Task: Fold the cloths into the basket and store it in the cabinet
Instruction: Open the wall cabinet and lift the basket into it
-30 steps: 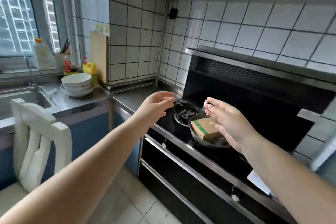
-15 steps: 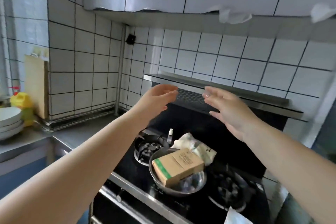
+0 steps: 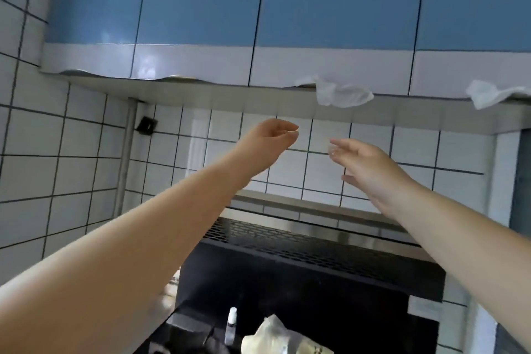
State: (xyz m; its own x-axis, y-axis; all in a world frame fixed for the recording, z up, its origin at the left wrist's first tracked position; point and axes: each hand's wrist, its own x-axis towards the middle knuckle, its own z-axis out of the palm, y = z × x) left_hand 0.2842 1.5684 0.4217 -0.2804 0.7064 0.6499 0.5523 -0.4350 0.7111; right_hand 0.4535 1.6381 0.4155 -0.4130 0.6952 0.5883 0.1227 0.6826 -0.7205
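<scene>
One head-worn camera, close to the wall, tilts upward at the blue-and-white cabinet doors (image 3: 330, 8) filling the frame's top.

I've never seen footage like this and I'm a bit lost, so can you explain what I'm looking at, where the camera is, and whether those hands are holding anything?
There is no machine here. A person wears a camera on the head, so you see their own two bare arms reaching out and up. This is the only view. The left hand and right hand are both open and hold nothing. Above them hang blue cabinet doors, all shut. Two white cloths stick out under the cabinet's bottom edge: one just above the hands, another farther right. Below is a black stove hood, with a small bottle and a crumpled bag at the bottom. No basket is in view.
</scene>
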